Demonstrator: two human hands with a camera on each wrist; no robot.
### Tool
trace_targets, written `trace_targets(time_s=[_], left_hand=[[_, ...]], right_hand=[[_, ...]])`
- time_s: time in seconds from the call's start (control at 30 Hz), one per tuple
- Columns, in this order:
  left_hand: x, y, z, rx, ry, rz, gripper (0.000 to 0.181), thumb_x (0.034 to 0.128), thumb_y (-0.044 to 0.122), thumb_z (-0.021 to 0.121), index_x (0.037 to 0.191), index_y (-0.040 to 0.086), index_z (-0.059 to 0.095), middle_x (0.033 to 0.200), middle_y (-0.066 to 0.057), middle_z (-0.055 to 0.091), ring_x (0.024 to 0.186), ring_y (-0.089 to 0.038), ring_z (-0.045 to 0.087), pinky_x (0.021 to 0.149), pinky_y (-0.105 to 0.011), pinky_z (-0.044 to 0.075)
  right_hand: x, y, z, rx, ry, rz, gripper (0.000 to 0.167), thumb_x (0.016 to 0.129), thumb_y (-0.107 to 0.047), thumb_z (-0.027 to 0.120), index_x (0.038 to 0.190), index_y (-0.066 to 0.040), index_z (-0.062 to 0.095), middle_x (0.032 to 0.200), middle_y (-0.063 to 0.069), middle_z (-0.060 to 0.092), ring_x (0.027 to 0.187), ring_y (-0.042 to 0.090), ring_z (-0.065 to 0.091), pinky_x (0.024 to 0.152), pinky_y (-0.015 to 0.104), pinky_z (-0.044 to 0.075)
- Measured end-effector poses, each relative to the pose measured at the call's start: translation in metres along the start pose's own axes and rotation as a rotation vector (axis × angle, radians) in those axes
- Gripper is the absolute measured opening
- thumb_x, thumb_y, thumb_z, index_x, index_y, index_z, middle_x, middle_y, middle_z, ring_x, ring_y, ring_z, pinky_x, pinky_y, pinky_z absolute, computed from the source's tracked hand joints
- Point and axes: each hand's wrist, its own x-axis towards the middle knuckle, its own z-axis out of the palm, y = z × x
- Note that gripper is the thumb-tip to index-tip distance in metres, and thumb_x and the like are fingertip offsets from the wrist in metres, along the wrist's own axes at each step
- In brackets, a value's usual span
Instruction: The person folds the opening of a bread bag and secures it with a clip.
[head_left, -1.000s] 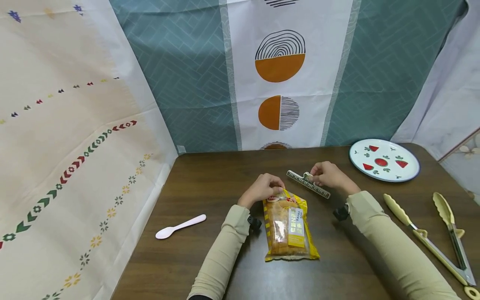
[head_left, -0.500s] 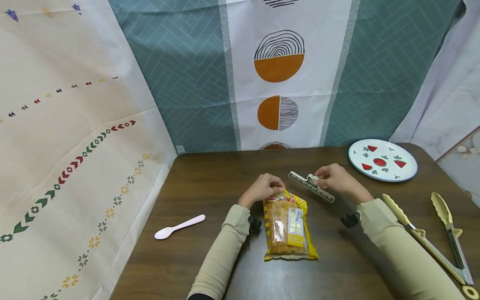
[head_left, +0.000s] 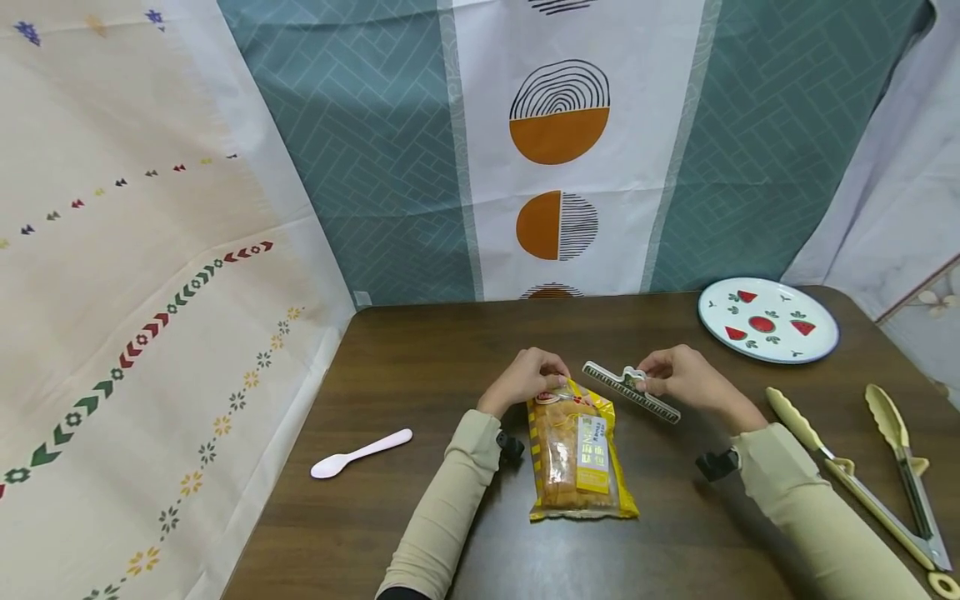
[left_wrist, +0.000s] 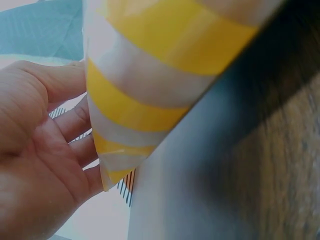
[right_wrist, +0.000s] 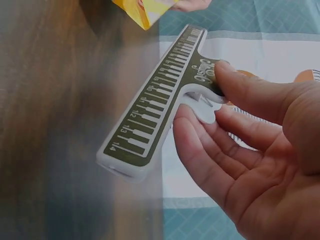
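Observation:
A yellow, partly clear bread bag (head_left: 558, 454) lies on the table with a loaf inside. My left hand (head_left: 527, 382) pinches the bag's far end between thumb and fingers; the left wrist view shows the yellow-striped side of the bag (left_wrist: 145, 85) against that hand (left_wrist: 45, 135). My right hand (head_left: 686, 382) holds a long clip (head_left: 630, 392) with a piano-key and ruler print. In the right wrist view the thumb and fingers (right_wrist: 192, 145) pinch the handles of the clip (right_wrist: 155, 100). The clip is to the right of the bag's far end, apart from it.
On the left lies a white spoon (head_left: 362, 454). A white plate with watermelon pictures (head_left: 768, 321) stands at the back right. Open tongs (head_left: 885, 500) lie along the right side of the brown table (head_left: 420, 358). Patterned cloths (head_left: 375, 150) hang behind and beside it.
My right hand has moved toward me and slightly right, carrying the clip with it. The left hand and the bread bag have stayed in place.

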Motion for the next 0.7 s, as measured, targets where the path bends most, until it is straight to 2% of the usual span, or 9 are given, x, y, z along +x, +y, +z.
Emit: trace_targets(time_s=[0.2,0.47,0.7], left_hand=[[-0.002,-0.001,-0.001,-0.006,0.006,-0.007,0.009,0.0984,0.012,0.068,0.096,0.010,0.076,0.087,0.004,0.069,0.080,-0.010,0.059,0.075,-0.025,0.050],[-0.002,0.000,-0.003,-0.006,0.012,-0.016,0.008,0.0975,0.011,0.069,0.096,0.009,0.076,0.085,0.004,0.069,0.078,-0.010,0.060,0.074,-0.024,0.050],[-0.004,0.001,-0.004,-0.021,0.008,-0.013,0.007,0.0972,0.011,0.069,0.095,0.010,0.076,0.086,0.004,0.069,0.079,-0.010,0.060,0.074,-0.024,0.051]], right_hand=[[-0.002,0.000,0.003,-0.002,-0.016,-0.028,0.020,0.089,-0.008,0.077,0.102,0.005,0.072,0.085,0.003,0.071,0.074,0.016,0.064,0.064,0.028,0.052],[-0.001,-0.002,0.006,-0.010,-0.014,-0.118,0.012,0.088,-0.005,0.078,0.097,0.001,0.074,0.082,0.001,0.070,0.070,0.013,0.061,0.063,0.027,0.052],[0.000,-0.007,0.013,-0.040,0.054,-0.146,0.005,0.087,0.002,0.076,0.087,-0.003,0.075,0.077,0.001,0.069,0.067,0.014,0.058,0.060,0.027,0.050]])
